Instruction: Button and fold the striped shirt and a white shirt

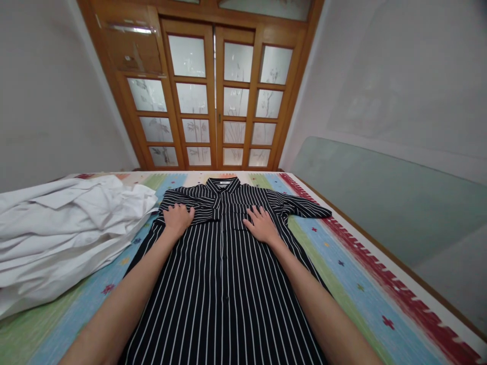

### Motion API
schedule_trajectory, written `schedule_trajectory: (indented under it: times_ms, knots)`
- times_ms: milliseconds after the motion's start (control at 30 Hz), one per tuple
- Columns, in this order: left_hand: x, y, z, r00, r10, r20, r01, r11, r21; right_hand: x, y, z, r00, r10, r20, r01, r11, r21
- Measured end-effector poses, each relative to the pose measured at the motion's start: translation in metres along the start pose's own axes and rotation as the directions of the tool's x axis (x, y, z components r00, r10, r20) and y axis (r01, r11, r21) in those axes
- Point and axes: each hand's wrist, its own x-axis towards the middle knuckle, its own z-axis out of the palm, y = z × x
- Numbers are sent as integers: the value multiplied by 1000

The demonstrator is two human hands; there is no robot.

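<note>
We see first the grey walls [45, 101] at both sides and, between them, wooden doors [210, 96] with frosted panes, on which plants are drawn. In front of them spreads a coloured cover [344, 271], with bands of green, blue and dark red and small flower-like figures.

On this cover, in the middle and near to us, lies the black shirt [198, 299] with white stripes, its front upward and its collar toward the doors. At its left, just beside, we find a heap of white cloth [68, 228]; whether they touch, we cannot tell.

One sleeve [304, 207] of the shirt reaches out to the right; the other sleeve [207, 215] is folded inward over the chest. The left hand [177, 218] rests palm down upon this folded part, its fingers a little apart. The right hand [262, 225] lies on the other side of the chest, fingers spread and thumb standing away.

Inside the collar [232, 185] we notice a white label [225, 182], whose writing is too small for us to read.
</note>
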Motion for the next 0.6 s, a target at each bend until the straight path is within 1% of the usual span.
schedule_trajectory:
  times_ms: [67,133,233,300,367,433,500,533,600]
  knots:
    - [0,-8,2,999,36,27,-35,999,-1,0,0,0,1000,-3,-1,3,1000,-1]
    - [1,-19,4,993,70,93,-68,997,-27,0,0,0,1000,-8,-8,8,1000,-3]
    - [1,-35,6,971,143,193,-133,989,-64,0,0,1,1000,-11,-19,11,1000,-5]
    - [-1,-40,5,960,181,215,-171,983,-65,0,1,1,1000,-13,-20,13,1000,-6]
    - [-3,-40,4,968,178,177,-173,984,-40,0,1,1,1000,-15,-22,15,1000,-4]
    - [-6,-38,3,983,164,81,-165,986,-5,0,0,0,1000,-12,-26,12,1000,3]
    - [-9,-34,2,981,194,-16,-194,981,15,-1,0,-1,1000,-4,-29,4,1000,11]
    - [-11,-33,2,973,228,-37,-228,974,8,-1,-1,-2,1000,2,-30,-2,1000,13]
    - [-12,-32,2,954,300,-16,-301,953,-42,-1,-1,-3,999,27,-35,-26,1000,17]
